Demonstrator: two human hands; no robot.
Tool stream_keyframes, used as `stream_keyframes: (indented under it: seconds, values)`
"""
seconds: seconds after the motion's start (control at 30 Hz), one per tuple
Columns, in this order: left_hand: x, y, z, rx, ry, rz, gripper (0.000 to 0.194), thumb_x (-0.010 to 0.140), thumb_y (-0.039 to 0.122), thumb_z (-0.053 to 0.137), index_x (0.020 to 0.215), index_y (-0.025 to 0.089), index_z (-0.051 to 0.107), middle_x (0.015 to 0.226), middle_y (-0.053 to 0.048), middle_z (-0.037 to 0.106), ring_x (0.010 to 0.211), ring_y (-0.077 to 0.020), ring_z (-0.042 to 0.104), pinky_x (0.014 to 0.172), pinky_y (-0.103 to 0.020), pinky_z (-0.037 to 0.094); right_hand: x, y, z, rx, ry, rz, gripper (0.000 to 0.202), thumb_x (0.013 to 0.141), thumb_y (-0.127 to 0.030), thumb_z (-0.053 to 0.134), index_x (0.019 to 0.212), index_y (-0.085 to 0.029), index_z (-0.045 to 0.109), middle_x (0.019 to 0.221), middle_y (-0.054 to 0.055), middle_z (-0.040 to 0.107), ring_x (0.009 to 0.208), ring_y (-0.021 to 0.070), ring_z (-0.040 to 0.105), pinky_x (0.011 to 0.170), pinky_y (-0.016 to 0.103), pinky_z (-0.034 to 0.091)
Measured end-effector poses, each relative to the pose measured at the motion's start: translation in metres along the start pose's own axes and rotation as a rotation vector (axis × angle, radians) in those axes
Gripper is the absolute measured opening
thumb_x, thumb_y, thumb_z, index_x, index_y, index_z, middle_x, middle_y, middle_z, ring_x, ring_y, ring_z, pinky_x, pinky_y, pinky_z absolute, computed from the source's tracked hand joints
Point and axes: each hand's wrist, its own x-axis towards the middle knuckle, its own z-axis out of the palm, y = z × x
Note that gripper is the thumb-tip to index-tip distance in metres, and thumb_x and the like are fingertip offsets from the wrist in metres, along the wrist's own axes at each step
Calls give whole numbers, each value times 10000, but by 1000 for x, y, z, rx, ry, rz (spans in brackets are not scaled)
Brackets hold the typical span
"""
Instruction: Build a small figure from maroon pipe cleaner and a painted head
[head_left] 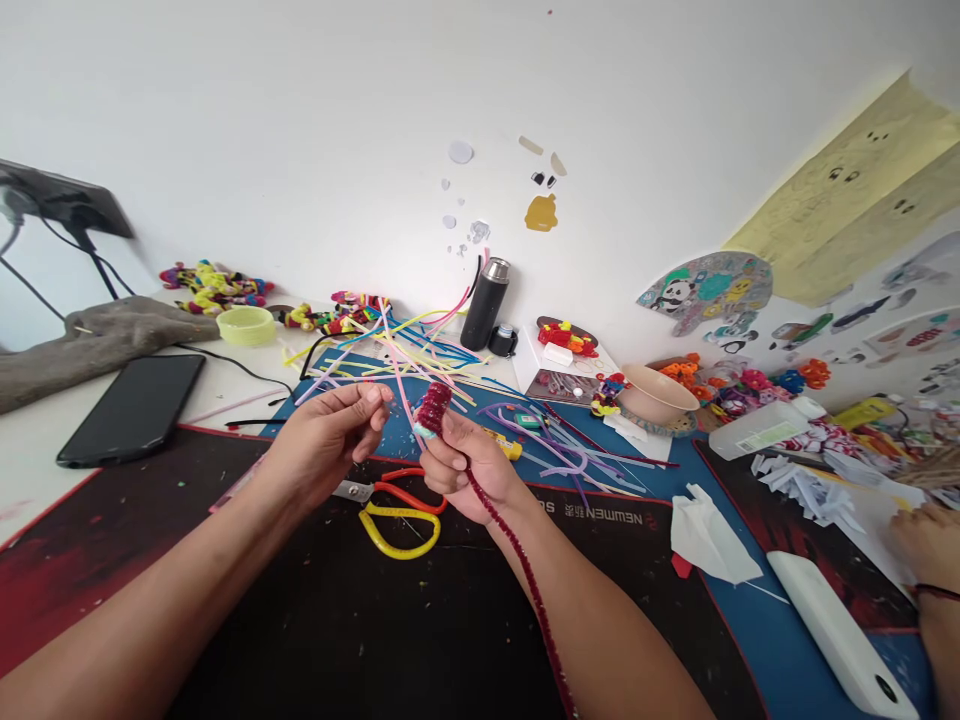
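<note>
My right hand [469,465] is closed on a dark red pipe cleaner [433,408], wound into a thick upright coil at its top. A pale blue bit shows at the coil's lower edge. The loose tail of the pipe cleaner runs down along my right forearm. To the left, my left hand [349,420] is pinched, thumb against forefinger, apart from the coil; whatever lies between the fingertips is too small to make out. Below both hands, scissors [401,530] with one red and one yellow handle rest on the black mat [330,620].
Many coloured pipe cleaners [405,340] lie behind my hands, with purple ones [562,440] to the right. A black bottle [486,305] stands by the wall. A phone [133,410] lies left. Right are a bowl [656,395], tissue [712,535], a white device [836,630] and another person's hand [926,540].
</note>
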Motion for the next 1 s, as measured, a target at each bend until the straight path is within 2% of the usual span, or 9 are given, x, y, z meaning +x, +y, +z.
stream_keyframes:
  seconds: [0.1,0.2,0.27,0.3,0.43,0.53,0.67,0.83,1.0]
  values:
    - [-2,2,2,80,82,43,487,825,586,980,671,205,717,511,39,505,418,-94,386,415,-231,301,1,0,0,-5,34,-10,531,913,-511,951,876,-243,493,557,-136,352,470,81,163,474,251,118]
    - [-9,3,6,255,149,201,441,883,629,926,791,228,770,632,-3,620,550,-160,519,501,-268,419,2,0,0,-5,68,-9,532,933,-499,934,867,-245,473,559,-135,348,473,81,167,477,251,114]
    - [-16,5,11,408,161,328,361,873,559,961,1033,258,841,836,-27,736,730,-205,619,639,-287,504,2,0,0,1,90,-9,524,935,-494,933,872,-244,477,557,-136,358,469,80,173,474,249,116]
    - [-19,6,13,476,169,382,366,843,525,992,1070,280,843,913,-29,762,794,-220,635,700,-295,520,3,0,0,4,103,-11,529,929,-492,938,868,-244,475,554,-137,366,466,78,178,471,247,119]
    - [-28,6,20,618,136,498,448,665,324,1108,1034,314,855,986,-28,767,834,-254,581,761,-324,479,5,1,0,13,134,-33,589,875,-498,982,836,-241,454,547,-139,403,446,63,192,458,240,129]
    - [-28,4,23,598,131,479,461,591,194,1117,966,318,879,905,-34,743,832,-287,555,768,-339,464,5,2,1,8,158,-28,595,886,-499,976,831,-240,444,548,-141,411,435,54,203,459,234,136]
    - [-27,3,25,550,147,442,416,614,168,1100,936,327,890,885,-46,740,905,-328,604,789,-343,475,5,2,4,6,189,-17,517,914,-473,959,879,-234,501,553,-142,420,431,52,228,467,236,131]
    - [-26,0,23,660,123,460,405,688,297,1085,1020,306,854,836,-6,707,735,-245,563,701,-331,453,4,3,7,6,185,-15,453,891,-452,979,1003,-234,599,554,-145,431,429,57,240,473,241,125]
    - [-26,-7,24,603,26,334,443,823,517,987,1131,274,781,875,-27,793,781,-268,695,695,-342,510,2,2,9,0,136,-44,457,872,-472,992,1038,-221,648,561,-137,439,430,53,236,467,242,116]
